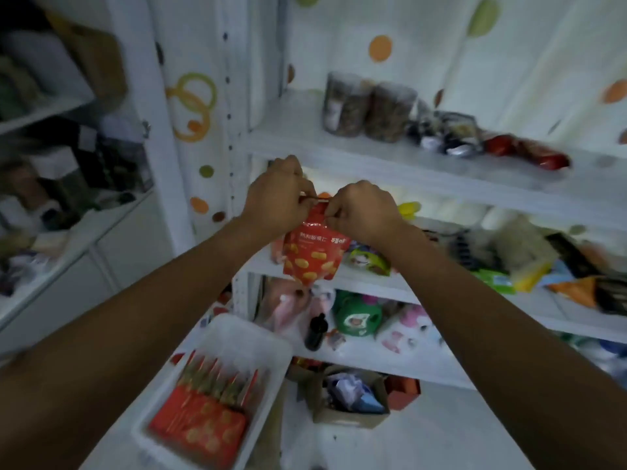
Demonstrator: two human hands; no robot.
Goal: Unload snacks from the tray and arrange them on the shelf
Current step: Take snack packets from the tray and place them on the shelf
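Observation:
I hold a red snack pouch with yellow pieces printed on it up in front of the white shelf unit. My left hand and my right hand both pinch its top edge, so the pouch hangs down between them. It hangs level with the second shelf board. Below, at the lower left, a white tray holds a row of several matching red pouches standing on edge.
The top board carries two clear jars and foil-wrapped packs. Lower boards are crowded with mixed snack bags and toys. A cardboard box sits on the floor under the shelves. A second shelf unit stands to the left.

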